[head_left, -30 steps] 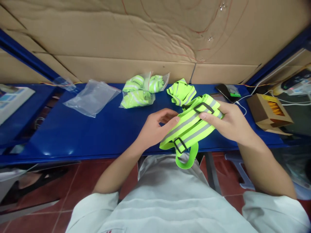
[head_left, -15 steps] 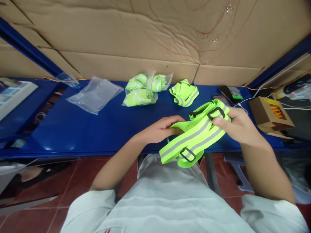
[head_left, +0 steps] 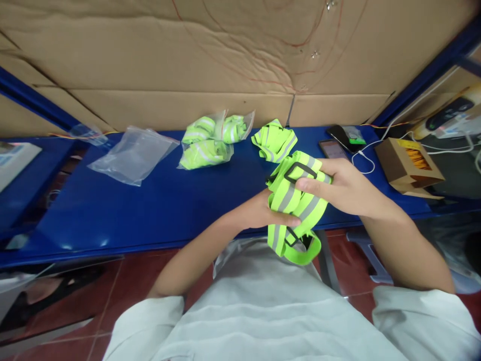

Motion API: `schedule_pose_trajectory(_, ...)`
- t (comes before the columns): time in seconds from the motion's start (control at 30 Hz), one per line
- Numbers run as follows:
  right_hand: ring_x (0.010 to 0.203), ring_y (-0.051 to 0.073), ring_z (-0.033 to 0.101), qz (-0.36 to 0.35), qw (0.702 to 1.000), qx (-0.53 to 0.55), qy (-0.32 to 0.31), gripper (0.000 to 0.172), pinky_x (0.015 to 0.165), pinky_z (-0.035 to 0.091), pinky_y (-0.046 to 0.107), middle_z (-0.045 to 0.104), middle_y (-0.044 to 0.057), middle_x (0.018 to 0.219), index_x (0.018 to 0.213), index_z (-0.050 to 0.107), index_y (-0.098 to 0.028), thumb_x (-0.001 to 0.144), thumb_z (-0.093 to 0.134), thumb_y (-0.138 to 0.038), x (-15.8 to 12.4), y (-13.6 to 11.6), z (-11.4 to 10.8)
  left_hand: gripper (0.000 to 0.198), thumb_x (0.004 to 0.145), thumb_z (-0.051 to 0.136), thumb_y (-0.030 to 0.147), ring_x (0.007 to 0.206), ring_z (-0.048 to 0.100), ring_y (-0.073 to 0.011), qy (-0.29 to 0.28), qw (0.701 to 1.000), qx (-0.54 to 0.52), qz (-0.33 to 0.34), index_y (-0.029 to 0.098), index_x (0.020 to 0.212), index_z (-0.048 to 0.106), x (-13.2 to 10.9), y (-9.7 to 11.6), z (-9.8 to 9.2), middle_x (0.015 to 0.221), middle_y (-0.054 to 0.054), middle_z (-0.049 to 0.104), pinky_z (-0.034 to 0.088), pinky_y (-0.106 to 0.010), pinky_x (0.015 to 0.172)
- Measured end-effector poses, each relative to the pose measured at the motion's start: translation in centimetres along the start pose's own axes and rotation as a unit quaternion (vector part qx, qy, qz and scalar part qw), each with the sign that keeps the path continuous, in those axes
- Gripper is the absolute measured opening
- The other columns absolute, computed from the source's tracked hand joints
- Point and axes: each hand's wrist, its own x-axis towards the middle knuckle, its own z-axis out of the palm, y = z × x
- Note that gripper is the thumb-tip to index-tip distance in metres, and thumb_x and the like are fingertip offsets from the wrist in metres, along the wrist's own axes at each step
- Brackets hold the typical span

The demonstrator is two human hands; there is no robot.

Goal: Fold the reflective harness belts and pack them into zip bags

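Note:
Both hands hold a bundle of neon yellow-green reflective strap [head_left: 285,196] with grey stripes and black buckles, above the table's front edge. My right hand [head_left: 338,185] grips its upper right part, thumb beside the upper buckle. My left hand [head_left: 263,209] is closed round the left side, its thumb across the front and its other fingers hidden behind the strap. A loop with a second buckle hangs below. Just beyond the hands, a folded reflective strap [head_left: 275,141] lies unbagged on the table. Left of it are several clear bags holding similar straps [head_left: 206,153].
On the blue table [head_left: 150,215], clear zip bags [head_left: 133,155] lie at the left. Phones [head_left: 333,150] and a white cable [head_left: 363,161] lie at the right, near an open cardboard box [head_left: 409,168] with orange contents. A cardboard wall [head_left: 188,55] stands behind.
My left hand has moved right and now clasps the strap bundle with its thumb in front. The bundle is gathered more compactly and upright. The view has shifted slightly.

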Motion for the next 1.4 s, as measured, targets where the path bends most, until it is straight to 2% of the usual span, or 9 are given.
schedule_pose_trajectory(0.1, 0.082, 0.020, 0.074, 0.056, 0.996, 0.069, -0.029, 0.037, 0.068, 0.058, 0.026, 0.080, 0.002, 0.092, 0.099, 0.083, -0.020, 0.089, 0.081, -0.056, -0.1, 0.0, 0.1, 0.040, 0.080, 0.090, 0.032, 0.103, 0.073, -0.0256, -0.030, 0.999, -0.027, -0.012, 0.016, 0.112, 0.073, -0.9, -0.6, 0.8, 0.111, -0.008, 0.078, 0.060, -0.038, 0.095)
schedule_pose_trajectory(0.33, 0.081, 0.018, 0.074, 0.170, 0.932, 0.312, -0.069, 0.057, 0.071, 0.062, 0.029, 0.078, 0.003, 0.103, 0.125, 0.065, -0.024, 0.085, 0.084, -0.061, -0.2, 2.8, 2.5, 0.019, 0.097, 0.074, 0.033, 0.113, 0.072, -0.0260, -0.062, 0.989, 0.124, 0.058, 0.018, 0.108, 0.072, -3.6, 1.1, 0.1, 0.104, -0.006, 0.078, 0.055, -0.038, 0.109)
schedule_pose_trajectory(0.47, 0.098, 0.019, 0.072, 0.063, 0.988, 0.139, 0.022, 0.053, 0.078, 0.061, 0.028, 0.073, 0.007, 0.121, 0.128, 0.065, -0.023, 0.091, 0.079, -0.058, -0.2, 3.7, 3.3, 0.023, 0.100, 0.068, 0.035, 0.104, 0.072, -0.0244, -0.042, 0.979, 0.184, 0.070, 0.016, 0.112, 0.072, -3.9, 0.7, 0.2, 0.109, -0.009, 0.078, 0.057, -0.037, 0.104)
schedule_pose_trajectory(0.6, 0.122, 0.024, 0.070, -0.070, 0.990, -0.096, 0.075, 0.042, 0.104, 0.059, 0.038, 0.068, 0.012, 0.139, 0.135, 0.067, -0.022, 0.107, 0.060, -0.053, -1.5, 2.6, 3.6, 0.029, 0.102, 0.065, 0.037, 0.108, 0.071, -0.0256, 0.010, 0.984, 0.171, 0.057, 0.015, 0.121, 0.069, -3.9, -0.5, 0.5, 0.119, -0.010, 0.077, 0.057, -0.039, 0.105)
schedule_pose_trajectory(0.7, 0.148, 0.035, 0.055, -0.105, 0.969, -0.222, 0.001, 0.081, 0.123, 0.049, 0.051, 0.054, 0.021, 0.160, 0.160, 0.048, -0.014, 0.102, 0.056, -0.071, -2.7, 1.6, 4.3, 0.029, 0.101, 0.066, 0.041, 0.110, 0.071, -0.0262, 0.007, 0.987, 0.143, 0.076, 0.016, 0.116, 0.069, -3.8, -1.1, 0.7, 0.118, -0.010, 0.077, 0.056, -0.038, 0.105)
schedule_pose_trajectory(0.8, 0.153, 0.038, 0.050, -0.084, 0.960, -0.267, -0.031, 0.109, 0.122, 0.050, 0.055, 0.047, 0.024, 0.165, 0.167, 0.035, -0.011, 0.089, 0.066, -0.081, -3.2, 1.6, 5.2, 0.030, 0.096, 0.071, 0.041, 0.112, 0.070, -0.0282, -0.003, 0.986, 0.139, 0.086, 0.017, 0.115, 0.069, -3.9, -1.3, 0.9, 0.122, -0.011, 0.075, 0.055, -0.040, 0.106)
schedule_pose_trajectory(0.97, 0.134, 0.035, 0.068, -0.016, 0.969, -0.241, -0.051, 0.079, 0.108, 0.061, 0.051, 0.062, 0.016, 0.154, 0.159, 0.049, -0.017, 0.096, 0.072, -0.060, -2.8, 3.3, 5.8, 0.033, 0.089, 0.081, 0.035, 0.108, 0.070, -0.0267, -0.027, 0.997, 0.068, -0.009, 0.017, 0.114, 0.070, -3.9, -1.1, 1.3, 0.118, -0.009, 0.075, 0.058, -0.039, 0.097)
schedule_pose_trajectory(1.17, 0.129, 0.031, 0.072, 0.001, 0.977, -0.213, 0.002, 0.056, 0.109, 0.058, 0.043, 0.070, 0.009, 0.146, 0.147, 0.062, -0.020, 0.096, 0.072, -0.040, -2.3, 3.6, 5.6, 0.046, 0.074, 0.093, 0.027, 0.097, 0.073, -0.0231, 0.043, 0.983, -0.140, -0.111, 0.015, 0.113, 0.071, -3.1, -2.5, 2.3, 0.105, -0.007, 0.076, 0.060, -0.034, 0.086)
schedule_pose_trajectory(1.4, 0.094, 0.019, 0.076, 0.054, 0.990, -0.129, -0.006, 0.038, 0.084, 0.056, 0.030, 0.081, 0.000, 0.116, 0.129, 0.073, -0.025, 0.094, 0.076, -0.042, -2.5, 1.4, 4.2, 0.041, 0.080, 0.091, 0.032, 0.105, 0.074, -0.0271, 0.039, 0.992, -0.101, -0.068, 0.016, 0.113, 0.073, -3.4, -3.4, 3.7, 0.111, -0.009, 0.077, 0.061, -0.038, 0.092)
